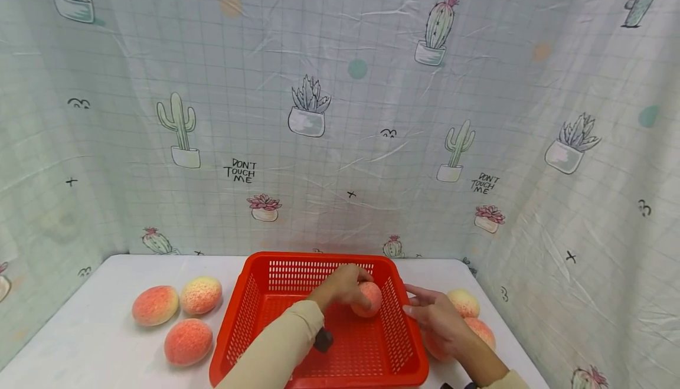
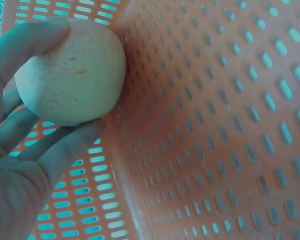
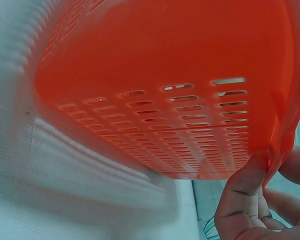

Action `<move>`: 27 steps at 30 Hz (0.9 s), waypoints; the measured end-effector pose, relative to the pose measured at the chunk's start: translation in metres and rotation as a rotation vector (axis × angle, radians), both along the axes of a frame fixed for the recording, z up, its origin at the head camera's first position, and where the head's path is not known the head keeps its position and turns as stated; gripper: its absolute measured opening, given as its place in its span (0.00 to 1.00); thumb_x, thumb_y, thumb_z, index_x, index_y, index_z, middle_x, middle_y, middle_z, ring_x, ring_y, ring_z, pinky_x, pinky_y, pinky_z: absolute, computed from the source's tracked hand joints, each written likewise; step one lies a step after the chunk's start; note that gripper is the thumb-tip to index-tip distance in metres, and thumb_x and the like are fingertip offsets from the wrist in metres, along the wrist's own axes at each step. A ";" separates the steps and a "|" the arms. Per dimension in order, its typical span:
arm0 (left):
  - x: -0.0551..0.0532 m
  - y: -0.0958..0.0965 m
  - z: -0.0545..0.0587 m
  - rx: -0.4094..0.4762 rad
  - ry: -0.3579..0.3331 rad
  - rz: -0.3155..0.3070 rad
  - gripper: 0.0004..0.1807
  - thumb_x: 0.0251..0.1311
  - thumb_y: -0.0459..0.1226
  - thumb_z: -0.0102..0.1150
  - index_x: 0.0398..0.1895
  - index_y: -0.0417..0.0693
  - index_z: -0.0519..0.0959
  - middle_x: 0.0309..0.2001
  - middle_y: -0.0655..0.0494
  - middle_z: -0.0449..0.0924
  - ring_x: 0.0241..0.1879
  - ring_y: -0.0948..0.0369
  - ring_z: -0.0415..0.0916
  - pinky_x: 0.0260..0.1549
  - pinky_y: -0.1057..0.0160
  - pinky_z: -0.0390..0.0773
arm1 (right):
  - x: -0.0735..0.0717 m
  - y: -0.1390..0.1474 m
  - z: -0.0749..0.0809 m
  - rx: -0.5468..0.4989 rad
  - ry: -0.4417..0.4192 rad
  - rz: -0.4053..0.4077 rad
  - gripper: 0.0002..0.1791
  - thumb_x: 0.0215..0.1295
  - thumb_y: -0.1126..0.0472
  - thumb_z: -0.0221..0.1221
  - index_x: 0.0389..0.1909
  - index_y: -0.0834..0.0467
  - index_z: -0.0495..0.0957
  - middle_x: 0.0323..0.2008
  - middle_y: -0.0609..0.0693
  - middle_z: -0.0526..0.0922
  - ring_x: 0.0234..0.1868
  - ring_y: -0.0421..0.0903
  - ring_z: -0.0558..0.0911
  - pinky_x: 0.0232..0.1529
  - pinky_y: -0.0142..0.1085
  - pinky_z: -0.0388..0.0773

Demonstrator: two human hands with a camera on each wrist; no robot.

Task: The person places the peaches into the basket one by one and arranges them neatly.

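Observation:
Inside the red plastic basket (image 1: 255,259), my left hand (image 1: 342,287) holds a peach (image 1: 370,300) near the right wall. In the left wrist view, thumb and fingers curl round the pale-looking peach (image 2: 72,75) beside the perforated wall. My right hand (image 1: 437,318) is at the basket's right rim. The right wrist view shows its thumb and fingers (image 3: 240,195) pinching the rim from both sides. Part of a peach (image 1: 437,347) shows below the right hand, mostly covered by it.
Left of the basket lie three peaches: one at the far left (image 1: 155,306), one behind (image 1: 201,295) and one in front (image 1: 188,342). Two more peaches (image 1: 464,303) (image 1: 480,333) sit right of it, beside the right forearm. A cactus-print curtain (image 1: 340,159) encloses the white table (image 1: 106,342).

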State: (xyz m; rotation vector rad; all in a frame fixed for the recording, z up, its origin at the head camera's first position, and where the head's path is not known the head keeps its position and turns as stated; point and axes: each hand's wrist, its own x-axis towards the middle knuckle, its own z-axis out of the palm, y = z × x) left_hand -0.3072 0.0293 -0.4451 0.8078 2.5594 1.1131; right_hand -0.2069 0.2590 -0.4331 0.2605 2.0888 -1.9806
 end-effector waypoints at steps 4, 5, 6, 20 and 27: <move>0.001 0.000 0.001 -0.010 -0.016 -0.007 0.26 0.47 0.36 0.81 0.54 0.47 0.88 0.53 0.53 0.87 0.48 0.59 0.80 0.48 0.57 0.86 | 0.000 0.000 -0.002 0.014 -0.001 -0.013 0.39 0.69 0.66 0.64 0.79 0.58 0.63 0.56 0.60 0.82 0.50 0.50 0.86 0.57 0.48 0.86; 0.001 0.000 0.001 -0.020 -0.013 -0.005 0.27 0.47 0.37 0.82 0.54 0.48 0.87 0.54 0.53 0.87 0.48 0.59 0.80 0.49 0.57 0.85 | 0.001 0.000 -0.002 0.016 -0.002 -0.016 0.39 0.69 0.66 0.64 0.79 0.58 0.63 0.56 0.60 0.82 0.50 0.50 0.86 0.57 0.48 0.86; 0.002 0.000 0.002 -0.034 -0.005 -0.003 0.27 0.47 0.37 0.82 0.55 0.49 0.87 0.54 0.53 0.87 0.49 0.59 0.80 0.50 0.56 0.85 | 0.001 0.000 -0.003 0.019 -0.004 -0.023 0.39 0.69 0.66 0.64 0.79 0.57 0.63 0.56 0.60 0.82 0.50 0.50 0.86 0.57 0.49 0.86; 0.005 -0.003 0.010 -0.126 0.084 0.009 0.33 0.46 0.41 0.83 0.60 0.49 0.85 0.59 0.52 0.87 0.56 0.55 0.80 0.59 0.54 0.82 | 0.000 -0.003 -0.002 0.029 -0.018 -0.050 0.39 0.68 0.66 0.65 0.79 0.55 0.65 0.57 0.60 0.83 0.50 0.50 0.87 0.55 0.49 0.87; 0.010 -0.013 0.031 -0.086 0.040 -0.012 0.33 0.49 0.38 0.82 0.62 0.48 0.84 0.62 0.53 0.85 0.60 0.55 0.81 0.60 0.53 0.82 | 0.002 -0.003 0.000 0.019 -0.022 -0.044 0.39 0.69 0.66 0.64 0.79 0.55 0.63 0.61 0.61 0.81 0.52 0.51 0.86 0.57 0.50 0.86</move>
